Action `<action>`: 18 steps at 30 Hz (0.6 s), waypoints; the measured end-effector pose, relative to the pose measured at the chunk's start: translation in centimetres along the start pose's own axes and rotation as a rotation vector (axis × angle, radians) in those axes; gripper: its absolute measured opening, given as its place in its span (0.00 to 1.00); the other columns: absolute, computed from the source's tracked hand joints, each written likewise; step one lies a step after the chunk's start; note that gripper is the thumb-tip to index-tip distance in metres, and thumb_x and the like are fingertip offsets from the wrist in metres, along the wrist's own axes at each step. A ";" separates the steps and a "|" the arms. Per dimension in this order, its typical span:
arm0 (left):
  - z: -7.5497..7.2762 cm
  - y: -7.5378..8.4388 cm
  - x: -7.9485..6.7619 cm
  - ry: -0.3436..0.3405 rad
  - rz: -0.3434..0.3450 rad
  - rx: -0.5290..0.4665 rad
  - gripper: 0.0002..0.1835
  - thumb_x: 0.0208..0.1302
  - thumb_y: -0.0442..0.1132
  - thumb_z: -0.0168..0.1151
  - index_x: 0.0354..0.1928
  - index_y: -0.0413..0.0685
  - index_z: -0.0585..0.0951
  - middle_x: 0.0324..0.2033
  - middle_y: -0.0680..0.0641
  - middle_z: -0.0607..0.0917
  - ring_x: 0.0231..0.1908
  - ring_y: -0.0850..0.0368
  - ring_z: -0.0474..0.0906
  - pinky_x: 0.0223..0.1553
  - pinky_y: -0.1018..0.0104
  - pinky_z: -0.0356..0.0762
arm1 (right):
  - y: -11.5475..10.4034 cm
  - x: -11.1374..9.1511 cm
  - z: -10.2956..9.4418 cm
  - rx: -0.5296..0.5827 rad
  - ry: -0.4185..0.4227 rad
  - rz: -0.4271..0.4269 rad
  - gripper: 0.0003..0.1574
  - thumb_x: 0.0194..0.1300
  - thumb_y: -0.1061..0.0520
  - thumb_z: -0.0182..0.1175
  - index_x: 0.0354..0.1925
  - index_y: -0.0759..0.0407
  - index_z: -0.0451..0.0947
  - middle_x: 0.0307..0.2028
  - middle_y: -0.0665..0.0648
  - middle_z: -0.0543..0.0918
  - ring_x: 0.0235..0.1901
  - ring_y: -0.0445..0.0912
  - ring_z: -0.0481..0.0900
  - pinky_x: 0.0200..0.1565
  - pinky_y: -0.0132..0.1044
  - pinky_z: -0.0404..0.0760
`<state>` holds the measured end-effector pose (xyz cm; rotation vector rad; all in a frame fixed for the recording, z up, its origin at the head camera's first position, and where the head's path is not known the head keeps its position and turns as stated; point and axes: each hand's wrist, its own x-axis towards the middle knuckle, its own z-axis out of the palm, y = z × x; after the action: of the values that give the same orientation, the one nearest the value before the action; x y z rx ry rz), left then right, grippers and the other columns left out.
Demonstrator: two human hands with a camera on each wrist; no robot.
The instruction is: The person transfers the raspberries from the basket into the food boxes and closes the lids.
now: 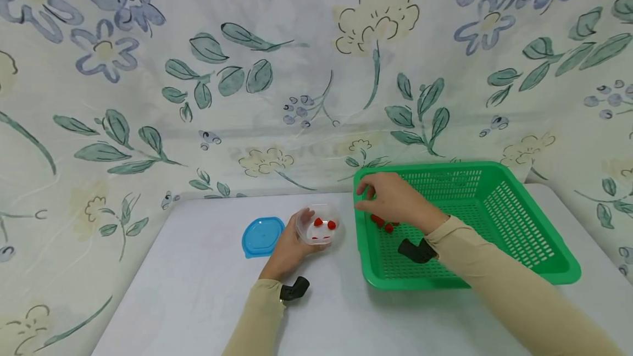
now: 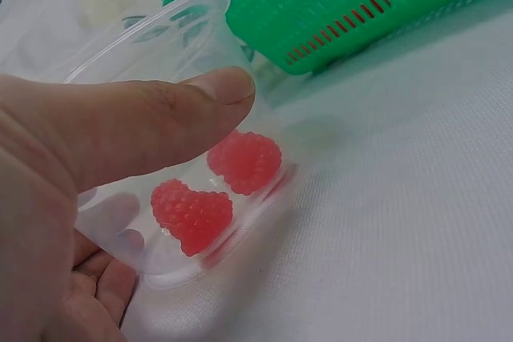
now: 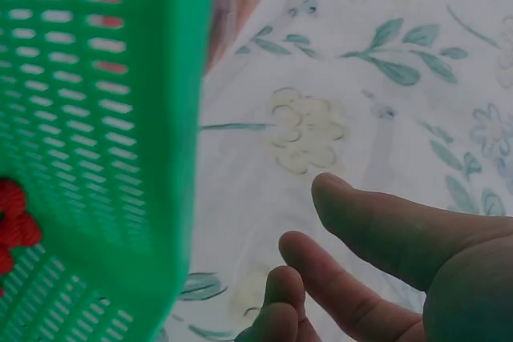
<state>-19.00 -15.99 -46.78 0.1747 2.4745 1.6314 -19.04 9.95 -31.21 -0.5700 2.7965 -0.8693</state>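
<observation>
My left hand (image 1: 292,246) grips a small clear plastic container (image 1: 318,232) on the white table, its thumb across the near wall in the left wrist view. Two red raspberries (image 2: 192,214) lie inside, on the container's bottom. The right hand (image 1: 395,196) hovers over the left rim of a green basket (image 1: 420,282), fingers loosely bent. In the right wrist view, a gap shows between its thumb and fingers, with nothing held there. Several more raspberries (image 1: 389,228) lie in the basket's left part, partly hidden beneath this hand.
A blue lid (image 1: 262,237) lies on the table (image 1: 198,290) just left of the container. Behind the table hangs a flower-patterned cloth (image 1: 306,153). The basket's slotted walls rise between the container and the raspberries in it.
</observation>
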 end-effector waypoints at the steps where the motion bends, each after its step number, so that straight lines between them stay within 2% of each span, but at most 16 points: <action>1: 0.0 -0.1 0.0 0.000 -0.002 -0.003 0.54 0.47 0.46 0.83 0.75 0.53 0.61 0.70 0.53 0.71 0.72 0.48 0.60 0.70 0.43 0.62 | 0.3 -0.1 0.0 -0.005 0.002 -0.001 0.16 0.67 0.54 0.67 0.49 0.61 0.83 0.38 0.55 0.83 0.35 0.47 0.79 0.40 0.42 0.80; 9: -0.1 -0.2 -0.1 -0.006 -0.005 -0.004 0.54 0.47 0.47 0.83 0.75 0.53 0.61 0.70 0.53 0.71 0.72 0.49 0.60 0.69 0.43 0.64 | 3.4 -0.5 -0.4 -0.023 -0.003 0.008 0.16 0.68 0.54 0.65 0.50 0.63 0.82 0.42 0.59 0.84 0.42 0.52 0.81 0.44 0.48 0.81; 18: -0.2 -0.1 -0.3 -0.014 -0.017 0.001 0.54 0.47 0.47 0.83 0.75 0.54 0.62 0.70 0.53 0.71 0.73 0.49 0.60 0.69 0.43 0.63 | 7.3 -0.4 -0.7 -0.021 -0.043 0.081 0.23 0.70 0.55 0.63 0.55 0.71 0.79 0.48 0.68 0.83 0.47 0.60 0.81 0.46 0.53 0.82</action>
<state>-18.76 -16.28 -46.81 0.1644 2.4605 1.6165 -21.11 16.06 -34.80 -0.4697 2.7723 -0.8030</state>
